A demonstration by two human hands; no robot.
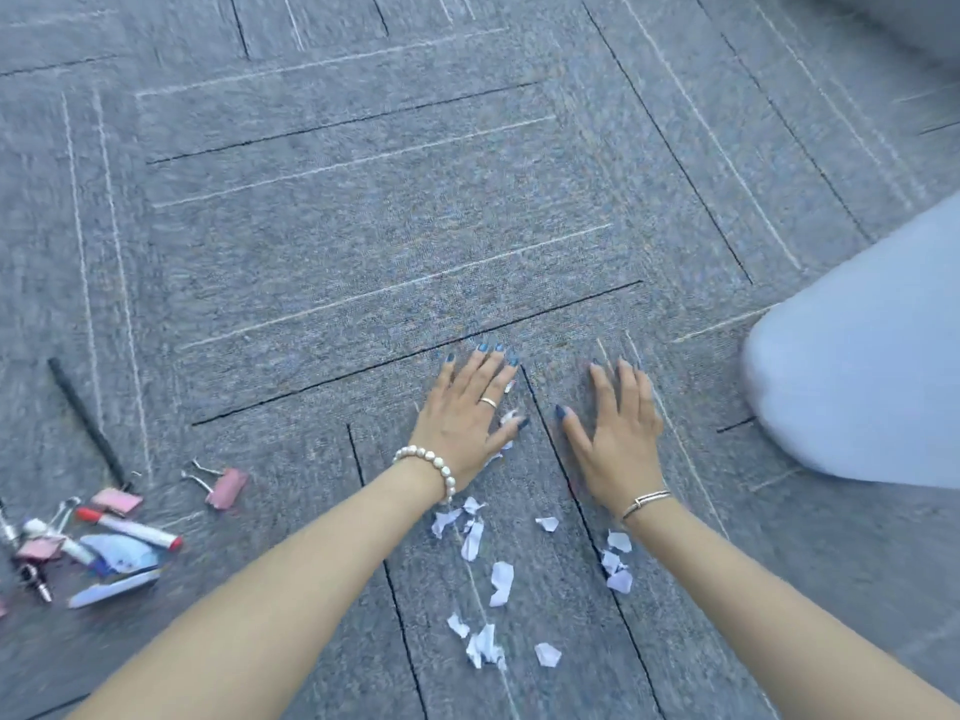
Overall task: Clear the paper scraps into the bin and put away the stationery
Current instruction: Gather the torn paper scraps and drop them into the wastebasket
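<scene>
Several white paper scraps [501, 582] lie scattered on the grey carpet between my forearms. My left hand [462, 423] lies flat on the carpet, fingers spread, with a few scraps showing under its thumb side. Just to its right, my right hand [618, 433] is also flat and spread, holding nothing. At the lower left sits a heap of stationery: a red-capped marker [130, 528], pink binder clips [227, 488], a black pen [85, 420] and a blue-and-white item [119, 556]. No bin is in view.
The grey carpet tiles [363, 226] stretch away ahead. A pale blue, blurred shape [862, 366], perhaps a trouser leg, fills the right side. Metal clip handles [34, 576] lie at the far left edge.
</scene>
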